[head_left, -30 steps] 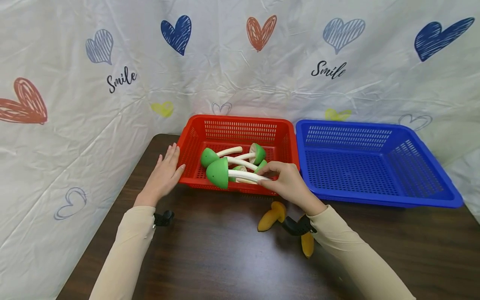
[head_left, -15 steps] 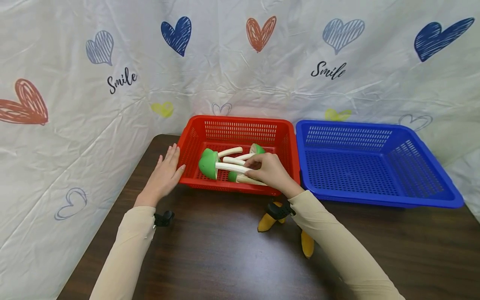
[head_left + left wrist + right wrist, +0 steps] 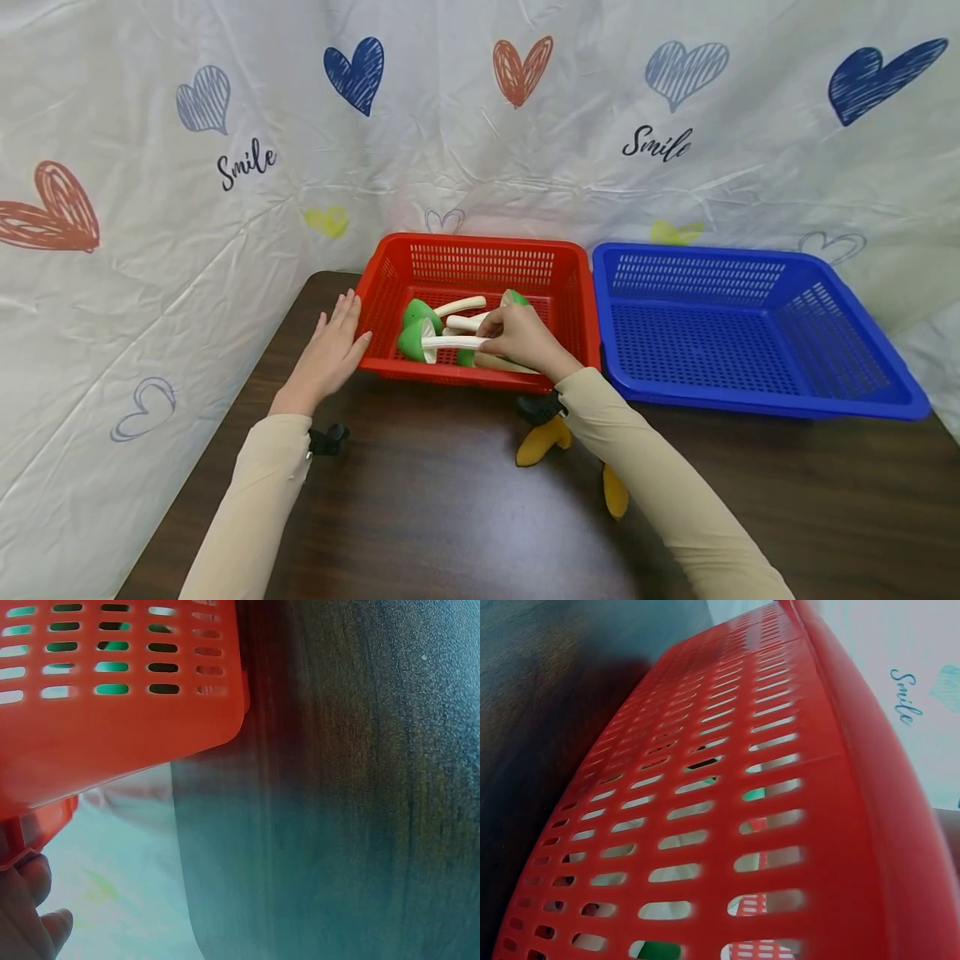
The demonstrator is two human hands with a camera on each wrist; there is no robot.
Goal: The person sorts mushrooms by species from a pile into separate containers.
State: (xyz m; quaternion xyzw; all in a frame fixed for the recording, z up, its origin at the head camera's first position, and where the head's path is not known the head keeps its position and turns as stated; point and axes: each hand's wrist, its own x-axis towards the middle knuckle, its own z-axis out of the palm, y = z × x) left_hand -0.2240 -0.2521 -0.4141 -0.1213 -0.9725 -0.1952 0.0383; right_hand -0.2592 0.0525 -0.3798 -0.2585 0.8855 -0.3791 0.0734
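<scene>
In the head view my right hand (image 3: 525,340) pinches the white stem of a green-capped toy mushroom (image 3: 450,342) low inside the red basket (image 3: 450,372). Its cap points left, among several similar mushrooms with green caps and pale stems, such as one at the back (image 3: 461,306). My hand hides part of the pile. With fingers straight, my left hand (image 3: 324,358) rests against the basket's left rim; its fingertips also show in the left wrist view beside the red rim. The right wrist view holds mostly the perforated basket wall (image 3: 832,847), pale stems and green showing through its slots.
A blue basket (image 3: 750,400) stands directly right of the red one. On the dark wooden table (image 3: 450,500), in front of the baskets, lie a yellow-orange mushroom-like piece (image 3: 536,444) and another yellow-orange piece (image 3: 615,493) partly hidden by my right sleeve. A patterned white cloth hangs behind.
My right hand has moved left and away from me, bringing the mushroom from over the front rim down into the red basket. My left hand has stayed at the rim.
</scene>
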